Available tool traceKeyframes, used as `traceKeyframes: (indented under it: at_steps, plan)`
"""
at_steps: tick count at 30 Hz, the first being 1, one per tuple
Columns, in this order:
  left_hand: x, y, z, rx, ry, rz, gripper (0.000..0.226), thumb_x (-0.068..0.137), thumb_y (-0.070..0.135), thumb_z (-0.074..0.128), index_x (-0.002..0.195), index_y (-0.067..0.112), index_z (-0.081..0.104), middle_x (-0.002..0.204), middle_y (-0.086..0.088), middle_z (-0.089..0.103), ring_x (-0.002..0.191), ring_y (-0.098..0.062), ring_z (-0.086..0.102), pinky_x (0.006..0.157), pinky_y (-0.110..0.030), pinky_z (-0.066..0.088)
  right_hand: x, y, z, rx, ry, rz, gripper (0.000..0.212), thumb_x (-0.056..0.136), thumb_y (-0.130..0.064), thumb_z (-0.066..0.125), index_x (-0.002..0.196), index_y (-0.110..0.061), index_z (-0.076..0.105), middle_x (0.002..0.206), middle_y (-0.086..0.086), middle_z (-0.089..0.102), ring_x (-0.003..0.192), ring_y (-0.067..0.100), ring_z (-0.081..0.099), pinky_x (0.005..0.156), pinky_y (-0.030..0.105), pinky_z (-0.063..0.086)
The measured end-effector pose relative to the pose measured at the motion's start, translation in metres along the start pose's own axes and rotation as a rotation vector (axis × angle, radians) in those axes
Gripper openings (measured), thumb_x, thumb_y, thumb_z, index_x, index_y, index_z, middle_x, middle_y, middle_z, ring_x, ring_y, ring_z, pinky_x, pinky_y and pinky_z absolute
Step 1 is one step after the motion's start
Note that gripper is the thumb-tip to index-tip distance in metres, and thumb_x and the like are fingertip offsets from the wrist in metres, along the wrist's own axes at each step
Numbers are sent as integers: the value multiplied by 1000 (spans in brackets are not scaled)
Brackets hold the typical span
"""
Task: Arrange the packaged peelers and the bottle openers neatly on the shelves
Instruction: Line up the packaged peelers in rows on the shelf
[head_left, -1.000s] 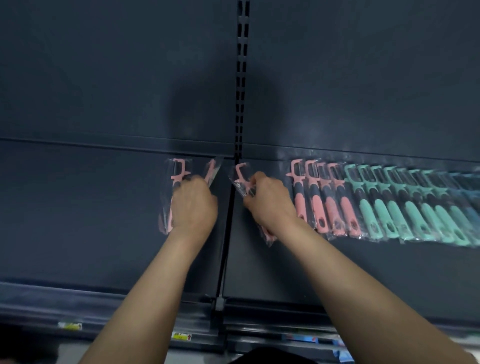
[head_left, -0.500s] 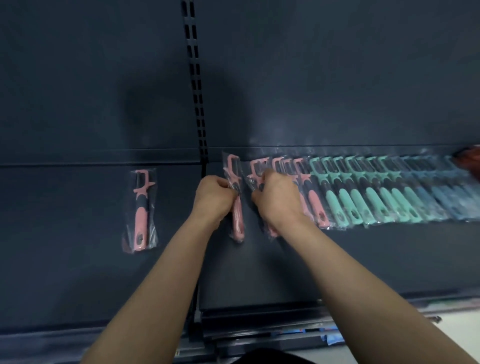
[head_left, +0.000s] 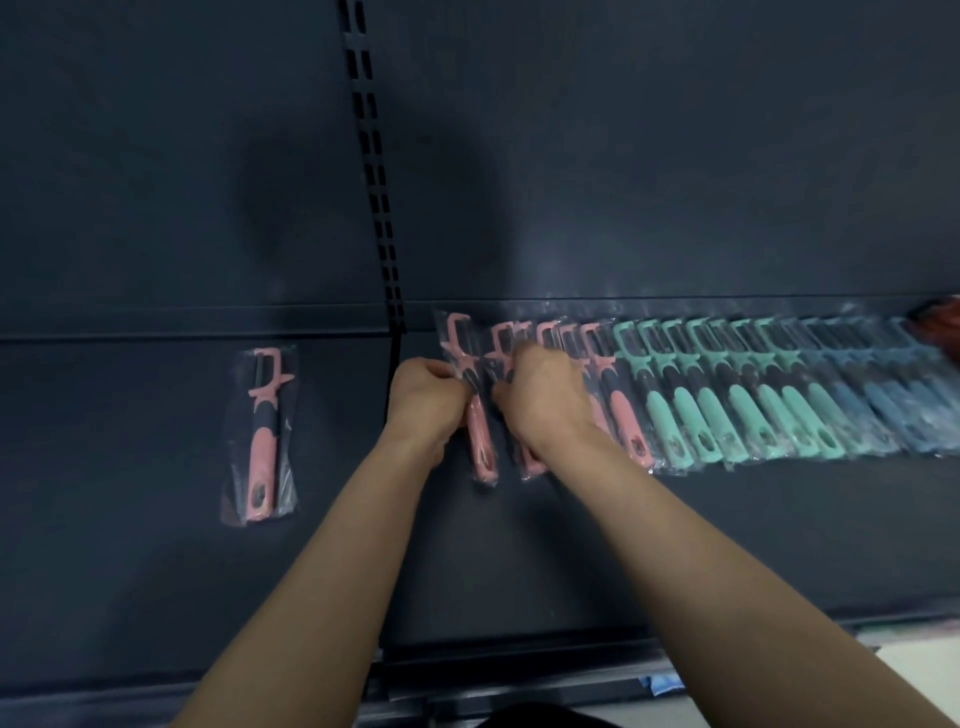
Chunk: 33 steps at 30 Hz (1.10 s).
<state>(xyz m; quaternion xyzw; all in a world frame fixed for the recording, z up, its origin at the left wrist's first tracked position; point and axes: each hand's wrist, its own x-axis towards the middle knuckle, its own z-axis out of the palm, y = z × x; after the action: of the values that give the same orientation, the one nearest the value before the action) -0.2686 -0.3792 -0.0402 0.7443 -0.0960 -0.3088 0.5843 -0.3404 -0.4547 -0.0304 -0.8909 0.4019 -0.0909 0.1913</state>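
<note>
A long row of packaged peelers lies on the dark shelf (head_left: 571, 545): pink ones (head_left: 621, 410) at its left end, then teal ones (head_left: 737, 405), then blue ones (head_left: 893, 395) at the right. My left hand (head_left: 423, 397) grips a bagged pink peeler (head_left: 478, 441) at the row's left end. My right hand (head_left: 543, 400) lies curled over the pink peeler beside it (head_left: 530, 462), fingers on its wrapper. One more bagged pink peeler (head_left: 262, 436) lies alone on the left shelf panel, apart from both hands.
A slotted upright (head_left: 376, 171) divides the dark back wall into two panels. A red packaged item (head_left: 943, 317) shows at the far right edge. Lower shelf edges with labels (head_left: 660, 683) run along the bottom.
My left hand left one pink peeler lying on the left panel and carried another to the row's left end. My right hand stayed on the neighbouring pink peeler. The camera panned right.
</note>
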Motion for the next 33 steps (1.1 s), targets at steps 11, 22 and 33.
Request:
traceKeyframes:
  at_steps: [11,22,33]
  plan:
    - [-2,7,3,-51,-44,-27,25,82,-14,53,69,8,53,67,-9,57,60,-20,55,61,-33,51,11,5,10,-70,57,-48,18,90,-4,49,93,-2,66,99,17,63,91,33,62,68,30,43]
    - [8,0,8,335,64,65,7,68,1,59,73,-3,61,73,-18,66,67,-33,66,56,-40,57,12,12,13,-87,71,-78,19,83,5,52,91,-3,68,97,15,62,91,31,61,66,28,42]
    - [4,-3,-2,549,78,271,15,88,12,59,99,4,65,95,-9,66,84,-20,60,73,-30,48,7,11,4,-117,116,-107,26,83,6,50,104,-3,65,108,16,59,103,31,55,80,33,46]
